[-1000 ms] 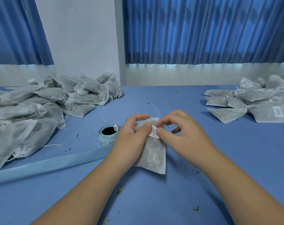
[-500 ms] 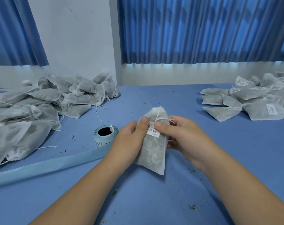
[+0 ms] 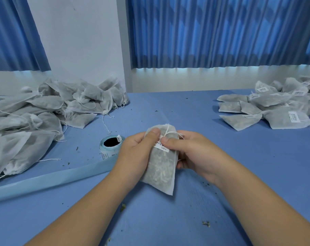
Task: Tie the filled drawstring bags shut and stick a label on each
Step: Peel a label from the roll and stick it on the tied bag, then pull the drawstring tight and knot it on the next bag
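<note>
Gripping one bag (image 3: 161, 167) between both hands, near the middle of the table (image 3: 168, 219), a little toward the near edge. With left hand (image 3: 134, 155) curled round the bag's left edge, left thumb (image 3: 153, 134) pressed on the front close to the top, fingers hidden behind the cloth. With right hand (image 3: 195, 153) curled round the right edge, right thumb (image 3: 170, 142) laid across the front onto the label (image 3: 161, 145), fingers wrapped behind and partly showing past the bag's right side. Held roughly upright, top leaning far, bottom corner pointing near and right; touching the table or not, cannot tell. Tied at the mouth with white string (image 3: 172, 133), knotted at the top, loose ends trailing right over the right hand's fingers. Bearing a white label with dark print just below the knot, slightly slanted, between the two thumbs. Filled with pale dried bits, seen through the cloth.

Standing on end just left of the left hand: roll (image 3: 110, 145), pale blue. Running from it toward the near left, flat on the table: long blue strip (image 3: 49, 178). Heaped at far left: left pile (image 3: 35, 118) of bags with trailing strings. Heaped at far right: right pile (image 3: 274, 110) of labelled bags. Scattered about: crumbs (image 3: 206, 223). Beyond the far edge: white wall (image 3: 79, 41), blue curtains (image 3: 212, 32).
</note>
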Motion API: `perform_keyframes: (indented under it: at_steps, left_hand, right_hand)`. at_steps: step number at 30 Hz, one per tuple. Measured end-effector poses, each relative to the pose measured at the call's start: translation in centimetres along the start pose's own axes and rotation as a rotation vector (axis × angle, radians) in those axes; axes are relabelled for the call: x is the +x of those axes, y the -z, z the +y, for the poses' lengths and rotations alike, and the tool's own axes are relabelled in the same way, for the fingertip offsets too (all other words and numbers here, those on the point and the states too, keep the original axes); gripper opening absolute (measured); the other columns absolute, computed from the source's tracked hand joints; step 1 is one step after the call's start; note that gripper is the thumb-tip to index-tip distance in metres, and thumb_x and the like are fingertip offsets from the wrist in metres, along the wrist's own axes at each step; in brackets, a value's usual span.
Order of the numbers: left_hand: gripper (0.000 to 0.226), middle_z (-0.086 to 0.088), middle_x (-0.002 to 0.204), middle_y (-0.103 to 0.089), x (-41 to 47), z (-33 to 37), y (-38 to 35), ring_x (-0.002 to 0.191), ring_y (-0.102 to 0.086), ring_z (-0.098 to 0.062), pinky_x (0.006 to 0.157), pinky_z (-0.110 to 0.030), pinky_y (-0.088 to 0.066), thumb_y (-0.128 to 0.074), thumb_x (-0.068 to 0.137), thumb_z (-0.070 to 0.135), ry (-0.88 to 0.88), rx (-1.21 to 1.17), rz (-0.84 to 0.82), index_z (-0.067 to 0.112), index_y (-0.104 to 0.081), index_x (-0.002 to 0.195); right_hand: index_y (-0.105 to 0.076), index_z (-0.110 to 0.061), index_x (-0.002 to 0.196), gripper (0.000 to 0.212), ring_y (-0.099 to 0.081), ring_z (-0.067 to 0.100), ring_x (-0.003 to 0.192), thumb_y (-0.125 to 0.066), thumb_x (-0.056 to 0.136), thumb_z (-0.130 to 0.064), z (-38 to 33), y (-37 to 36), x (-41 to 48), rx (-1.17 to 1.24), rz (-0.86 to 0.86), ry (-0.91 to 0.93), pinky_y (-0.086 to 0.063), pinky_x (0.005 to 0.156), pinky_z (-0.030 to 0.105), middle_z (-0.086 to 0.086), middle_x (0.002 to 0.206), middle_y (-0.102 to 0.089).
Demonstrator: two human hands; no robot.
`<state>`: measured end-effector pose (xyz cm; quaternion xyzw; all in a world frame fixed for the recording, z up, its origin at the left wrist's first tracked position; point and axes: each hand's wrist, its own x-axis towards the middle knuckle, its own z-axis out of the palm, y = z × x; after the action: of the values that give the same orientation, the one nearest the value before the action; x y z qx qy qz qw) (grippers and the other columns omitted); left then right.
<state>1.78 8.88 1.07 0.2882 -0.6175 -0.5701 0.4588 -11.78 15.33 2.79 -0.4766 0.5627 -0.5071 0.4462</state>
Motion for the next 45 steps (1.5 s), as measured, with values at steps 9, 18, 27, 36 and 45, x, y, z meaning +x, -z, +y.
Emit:
perform_keyframes:
  at_steps: [9,18,27,36,45]
  left_hand:
    - [0.042,-0.007,0.064,-0.064,0.0,-0.2,0.1,0.059,-0.058,-0.017,0.054,-0.026,-0.046,-0.06,0.094,0.035,-0.011,0.034,0.074,0.0,-0.065,0.071]
    - [0.038,0.0,0.074,-0.073,0.7,-0.3,0.3,0.068,-0.066,-0.008,0.06,-0.021,-0.052,-0.051,0.098,0.043,-0.005,0.083,0.209,0.013,-0.07,0.082]
    - [0.026,-0.001,0.109,-0.063,2.0,1.5,-3.7,0.079,-0.067,-0.019,0.07,-0.032,-0.049,-0.038,0.102,0.045,0.151,-0.005,0.142,0.024,-0.053,0.105]
    - [0.027,-0.004,0.109,-0.059,2.4,4.4,-10.7,0.082,-0.067,-0.024,0.068,-0.032,-0.049,-0.043,0.101,0.038,0.239,-0.289,0.033,0.019,-0.053,0.117]
    - [0.015,-0.002,0.08,-0.062,1.2,5.6,-7.9,0.056,-0.057,-0.015,0.057,-0.027,-0.042,-0.052,0.096,0.025,0.264,-0.274,0.042,0.016,-0.064,0.097]
  right_hand:
    - [-0.068,-0.01,0.097,0.028,-0.059,0.011,0.066,-0.068,0.087,-0.036,-0.1,-0.4,-0.1,-0.143,-0.009,0.05,-0.045,0.054,0.024,-0.003,0.077,-0.069]
    - [-0.061,-0.019,0.105,0.02,-0.068,0.023,0.068,-0.069,0.087,-0.021,0.0,-1.2,-0.9,-0.089,-0.286,0.0,-0.055,0.055,0.028,0.001,0.085,-0.072]
    - [-0.065,-0.009,0.093,0.006,-0.053,0.012,0.05,-0.064,0.088,-0.007,0.5,3.8,0.0,0.427,0.333,-0.058,-0.045,0.046,0.021,0.006,0.074,-0.062]
    - [-0.058,-0.002,0.085,0.008,-0.064,0.017,0.085,-0.056,0.093,0.001,-1.5,15.3,-1.9,0.832,0.811,0.149,-0.056,0.061,0.016,0.012,0.097,-0.062]
    - [-0.053,-0.006,0.084,0.012,-0.066,0.02,0.06,-0.048,0.094,-0.006,0.0,10.5,-1.0,0.697,0.623,-0.054,-0.049,0.044,0.02,0.007,0.078,-0.058]
